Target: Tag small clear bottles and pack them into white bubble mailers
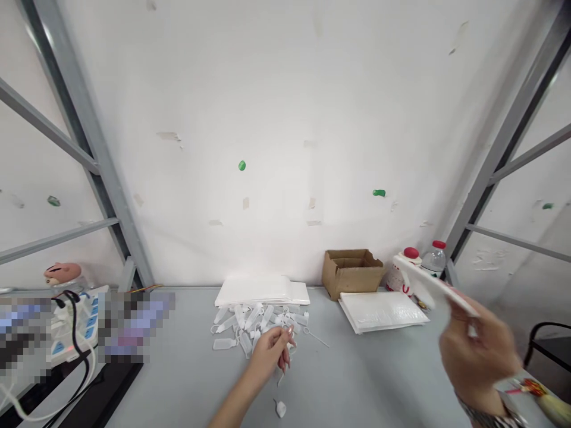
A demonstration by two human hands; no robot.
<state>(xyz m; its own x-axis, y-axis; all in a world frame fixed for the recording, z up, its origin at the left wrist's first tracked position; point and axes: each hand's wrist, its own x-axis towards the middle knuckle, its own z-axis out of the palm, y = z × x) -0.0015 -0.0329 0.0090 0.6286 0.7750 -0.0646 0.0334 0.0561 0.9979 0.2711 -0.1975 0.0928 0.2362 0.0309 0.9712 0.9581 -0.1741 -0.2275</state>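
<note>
Fingers of the left hand (272, 349) curl inward beside the translucent tags (225, 343) at its eleven o'clock; I can't tell whether they pinch one, and a careless sweep could scatter the pile. At its three o'clock, the right hand (478, 351) pinches a blurred white flat piece (432, 286); a wide swing might topple the clear bottle (434, 259).

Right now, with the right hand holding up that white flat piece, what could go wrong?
The white flat piece in the right hand crosses the white container with a red lid in this view, so it might bump it, though depth is hard to judge. The left hand is at a loose pile of white tags; a sweep could scatter them, or their thin straps might tangle.
</note>
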